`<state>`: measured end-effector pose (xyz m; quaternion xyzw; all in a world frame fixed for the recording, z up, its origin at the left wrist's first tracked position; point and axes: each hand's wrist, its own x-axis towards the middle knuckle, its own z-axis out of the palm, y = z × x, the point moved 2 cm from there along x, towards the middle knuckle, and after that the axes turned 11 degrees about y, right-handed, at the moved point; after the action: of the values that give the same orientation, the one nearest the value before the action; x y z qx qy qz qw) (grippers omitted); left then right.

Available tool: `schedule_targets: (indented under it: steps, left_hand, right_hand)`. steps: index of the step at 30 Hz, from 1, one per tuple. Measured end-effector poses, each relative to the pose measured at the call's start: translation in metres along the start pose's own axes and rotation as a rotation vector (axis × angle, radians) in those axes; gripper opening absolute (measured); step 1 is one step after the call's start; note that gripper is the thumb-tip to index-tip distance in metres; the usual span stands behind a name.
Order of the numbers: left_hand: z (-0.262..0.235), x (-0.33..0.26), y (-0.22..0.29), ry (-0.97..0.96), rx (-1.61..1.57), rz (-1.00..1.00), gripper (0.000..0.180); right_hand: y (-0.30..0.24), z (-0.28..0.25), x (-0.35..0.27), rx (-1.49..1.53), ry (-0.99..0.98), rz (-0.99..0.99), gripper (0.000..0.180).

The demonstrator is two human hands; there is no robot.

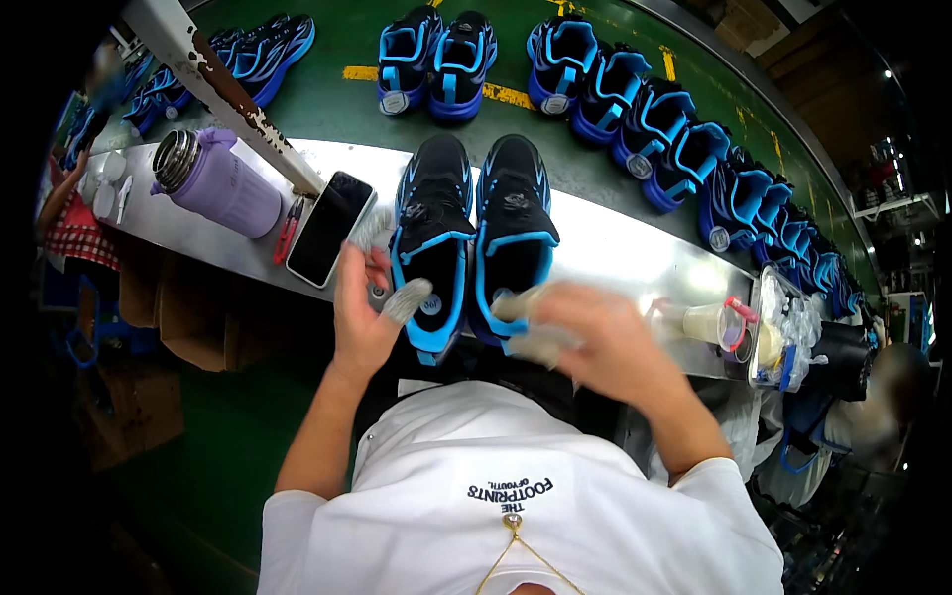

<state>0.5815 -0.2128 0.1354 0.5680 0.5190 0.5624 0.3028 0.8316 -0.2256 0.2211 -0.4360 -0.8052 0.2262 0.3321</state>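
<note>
Two black sneakers with bright blue collar linings stand side by side in front of me, toes pointing away: a left one (pixel 433 188) and a right one (pixel 516 188). My left hand (pixel 362 312) is beside the left sneaker's collar, its thumb and fingers apart; the thumb overlaps the shoe's opening. Pale coverings sit on some of its fingertips. A round label shows inside that shoe. Over the heel of the right sneaker is my right hand (pixel 595 342), smeared by motion, its fingertips also in pale coverings. Whether those fingers grip anything cannot be made out.
Left along the metal ledge (pixel 615 243) lie a phone (pixel 332 228), red-handled snips (pixel 289 230) and a lilac bottle (pixel 223 183), near a chipped metal post (pixel 223 84). A plastic cup (pixel 702 323) and a bin of plastic bags (pixel 793 322) stand right. More sneakers (pixel 661 124) line the green surface beyond.
</note>
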Motion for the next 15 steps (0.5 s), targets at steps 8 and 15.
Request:
schedule_targets:
  steps: [8, 15]
  left_hand:
    - [0.044, 0.023, 0.044, -0.237, 0.478, 0.472, 0.044]
    - [0.051, 0.021, 0.046, -0.4, 0.434, 0.514, 0.047]
  right_hand:
    - [0.058, -0.006, 0.019, -0.34, 0.07, -0.122, 0.045]
    - [0.086, -0.023, 0.016, 0.262, 0.087, 0.338, 0.042]
